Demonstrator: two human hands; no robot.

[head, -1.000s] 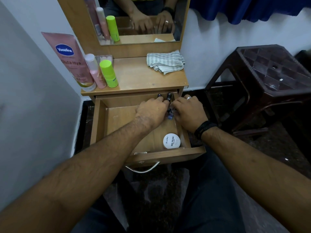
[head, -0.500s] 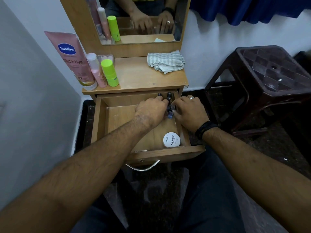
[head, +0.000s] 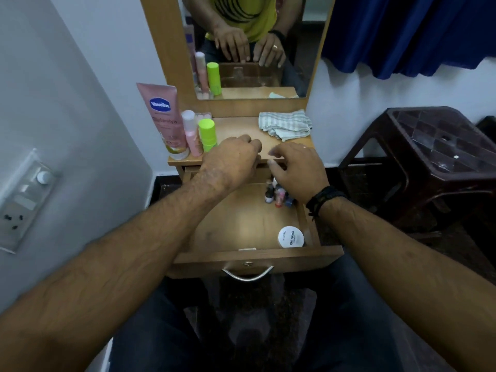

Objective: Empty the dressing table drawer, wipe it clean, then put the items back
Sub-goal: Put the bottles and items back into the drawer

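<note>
The wooden drawer (head: 257,257) stands pulled out below the dressing table top (head: 239,130). Several small nail polish bottles (head: 277,194) stand clustered at its back right. A white round tub (head: 291,237) labelled nail polish lies at the front right. My left hand (head: 232,161) hovers over the table's front edge, fingers curled, nothing seen in it. My right hand (head: 298,170) hovers beside it, above the bottles, fingers spread and empty. A striped folded cloth (head: 285,124) lies on the table top at the right.
A pink Vaseline tube (head: 163,119), a pink bottle (head: 192,135) and a green stick (head: 207,135) stand at the table's left. The mirror (head: 252,47) rises behind. A dark plastic stool (head: 434,154) stands right; a wall with a switch panel (head: 22,197) is left.
Both hands have lifted out of the drawer's back right corner and off the small bottles, rising to the table's front edge. The bottles stay standing in the drawer. The camera has tilted upward.
</note>
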